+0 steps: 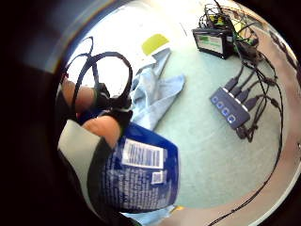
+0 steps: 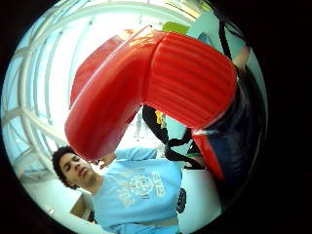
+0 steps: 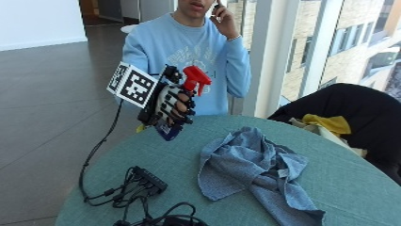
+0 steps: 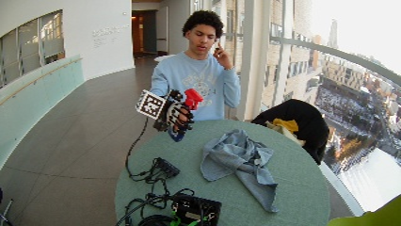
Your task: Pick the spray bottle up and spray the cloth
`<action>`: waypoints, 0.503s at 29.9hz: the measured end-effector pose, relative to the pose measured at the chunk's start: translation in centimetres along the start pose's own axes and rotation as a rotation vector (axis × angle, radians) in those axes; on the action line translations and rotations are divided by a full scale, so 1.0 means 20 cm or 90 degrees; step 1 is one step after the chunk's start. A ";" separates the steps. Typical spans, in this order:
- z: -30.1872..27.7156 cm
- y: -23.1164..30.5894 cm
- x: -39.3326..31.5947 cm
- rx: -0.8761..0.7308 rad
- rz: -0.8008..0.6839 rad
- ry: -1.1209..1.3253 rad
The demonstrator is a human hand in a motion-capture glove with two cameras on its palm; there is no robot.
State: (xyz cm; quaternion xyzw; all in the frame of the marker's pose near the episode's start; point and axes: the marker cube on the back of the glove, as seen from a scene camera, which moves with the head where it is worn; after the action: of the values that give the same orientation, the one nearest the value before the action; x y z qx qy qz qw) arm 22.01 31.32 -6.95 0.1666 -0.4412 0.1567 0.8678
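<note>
Outside view shows the gloved right hand (image 3: 172,106) raised above the near edge of the round table (image 3: 351,183), with its fingers curled round the spray bottle (image 3: 181,101), so the bottle is lifted and does not touch the surface. Its red spray head (image 3: 196,80) stands above the fingers and seems to point toward the blue cloth (image 3: 253,172), which I judge is the reason for holding it upright and high: the nozzle can be aimed down at the fabric from there. I cannot tell whether a finger already lies on the trigger, because the strap and fingers cover that part. The cloth lies crumpled near the middle of the table, well apart from the hand, so the picking up looks done and the spraying is what remains. In the little finger side palm view the dark blue body of the bottle (image 1: 141,174) with its white label fills the space close to the palm, and the cloth (image 1: 155,94) lies on the table beyond it. The table top is pale green; a small hub with cables (image 3: 147,181) lies on its edge beside the person. Tall windows run along one side of the room.
</note>
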 end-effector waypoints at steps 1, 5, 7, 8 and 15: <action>0.01 -0.02 -0.01 -0.017 0.005 0.001; 0.05 -0.07 -0.04 -0.075 0.031 -0.003; 0.07 -0.09 -0.04 -0.100 0.044 -0.007; 0.07 -0.10 -0.04 -0.111 0.050 -0.008; 0.14 -0.12 -0.05 -0.165 0.074 0.015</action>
State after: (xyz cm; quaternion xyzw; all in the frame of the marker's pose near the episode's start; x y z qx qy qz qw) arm 20.54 27.92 -6.59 0.0253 -0.4563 0.1503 0.8767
